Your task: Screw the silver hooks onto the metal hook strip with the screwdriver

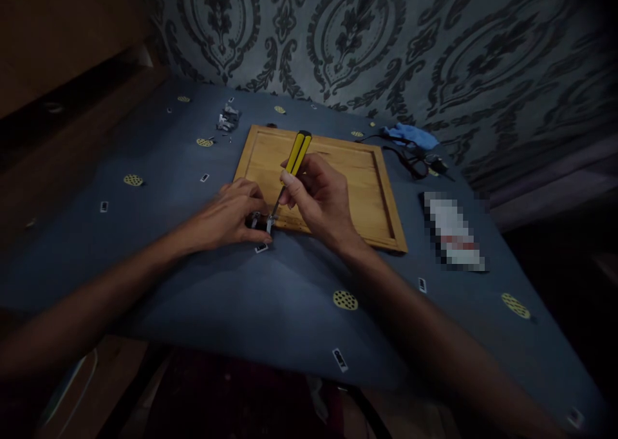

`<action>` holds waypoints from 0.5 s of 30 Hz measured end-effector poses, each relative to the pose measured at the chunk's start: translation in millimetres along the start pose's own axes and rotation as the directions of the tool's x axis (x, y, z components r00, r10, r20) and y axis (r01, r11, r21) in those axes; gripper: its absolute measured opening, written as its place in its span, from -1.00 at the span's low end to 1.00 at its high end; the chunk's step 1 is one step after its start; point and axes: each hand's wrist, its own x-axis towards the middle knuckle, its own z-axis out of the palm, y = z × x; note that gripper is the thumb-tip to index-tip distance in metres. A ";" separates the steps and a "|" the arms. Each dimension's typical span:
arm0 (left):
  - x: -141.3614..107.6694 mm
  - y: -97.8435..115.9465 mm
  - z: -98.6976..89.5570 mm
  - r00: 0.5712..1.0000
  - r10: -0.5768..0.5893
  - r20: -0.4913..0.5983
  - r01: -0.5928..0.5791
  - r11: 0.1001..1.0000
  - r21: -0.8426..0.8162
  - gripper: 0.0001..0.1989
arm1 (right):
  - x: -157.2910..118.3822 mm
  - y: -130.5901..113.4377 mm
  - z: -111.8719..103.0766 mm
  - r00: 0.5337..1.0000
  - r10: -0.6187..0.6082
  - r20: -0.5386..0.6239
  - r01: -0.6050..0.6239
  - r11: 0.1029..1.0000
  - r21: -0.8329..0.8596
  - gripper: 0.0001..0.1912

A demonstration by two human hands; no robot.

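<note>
My right hand [321,197] is closed round the yellow-and-black handle of a screwdriver [298,152], tilted with its shaft pointing down. The tip meets a small metal hinge [270,223] at the near left corner of a framed wooden panel [333,162]. My left hand [229,215] pinches around that hinge and corner, thumb on the near side and fingers over the top. The panel lies flat with its recessed side up. How the hinge sits against the panel's edge is partly hidden by the left fingers.
More metal hardware [228,117] lies in a small pile beyond the panel's left corner. To the right are a blue cloth [412,135], dark glasses [410,162] and a blurred-out flat item [454,233]. A patterned blue cloth covers the table [193,310]; the wallpapered wall stands behind.
</note>
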 end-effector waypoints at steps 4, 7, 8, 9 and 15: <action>0.2 -0.2 0.8 1.000 0.005 -0.010 -0.005 1.000 0.007 -0.57 | -0.6 0.2 1.7 1.000 0.016 0.017 -0.016 1.000 0.021 -0.56; 0.3 -0.6 0.0 1.000 0.017 -0.002 -0.017 1.000 0.007 -0.56 | -0.4 0.4 3.1 1.000 0.015 0.024 -0.016 0.999 0.032 -0.55; 0.3 -0.8 -0.2 1.000 0.021 0.001 -0.021 1.000 0.007 -0.57 | 0.0 0.1 3.1 0.999 0.013 0.029 -0.014 0.999 0.030 -0.55; 0.4 -1.1 -0.4 1.000 0.024 0.003 -0.024 1.000 0.008 -0.57 | 0.7 -0.4 2.7 0.999 0.013 0.042 -0.014 1.000 0.028 -0.57; 0.8 -2.4 0.2 0.999 0.032 -0.001 -0.032 0.999 0.021 -0.60 | 10.2 -7.1 -3.0 0.980 0.024 0.198 -0.036 0.998 0.053 -0.70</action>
